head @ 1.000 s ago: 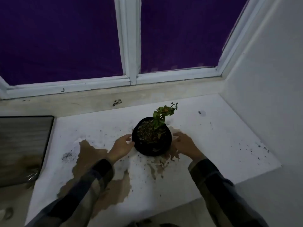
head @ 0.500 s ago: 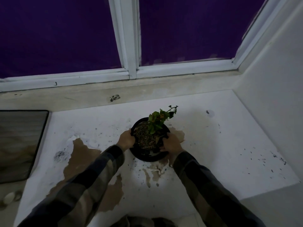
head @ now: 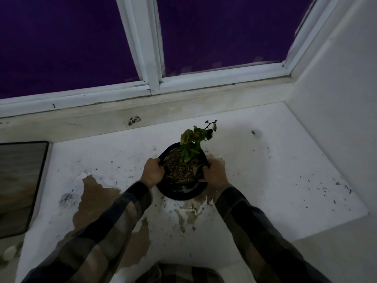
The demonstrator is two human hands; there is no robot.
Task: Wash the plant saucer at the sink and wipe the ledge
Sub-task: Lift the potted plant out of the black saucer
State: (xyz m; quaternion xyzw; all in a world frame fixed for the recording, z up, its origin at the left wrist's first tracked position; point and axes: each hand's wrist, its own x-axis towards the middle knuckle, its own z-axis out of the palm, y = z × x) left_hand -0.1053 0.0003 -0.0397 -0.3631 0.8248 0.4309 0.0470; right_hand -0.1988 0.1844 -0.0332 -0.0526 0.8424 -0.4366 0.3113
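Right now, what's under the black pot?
A black saucer sits under the black pot, its front rim showing. Both hands grip the pot. The saucer's centre and the ledge beneath are covered.

The white ledge (head: pixel 265 180) under the window is pretty rough: paint peeled off in big brown patches (head: pixel 95 203) on the left and near the front, dark soil specks (head: pixel 324 190) everywhere. A black saucer (head: pixel 181 194) sits mid-ledge.

black pot (head: pixel 163 160), plaid sleeves (head: pixel 130 205), white ledge (head: pixel 265 180)
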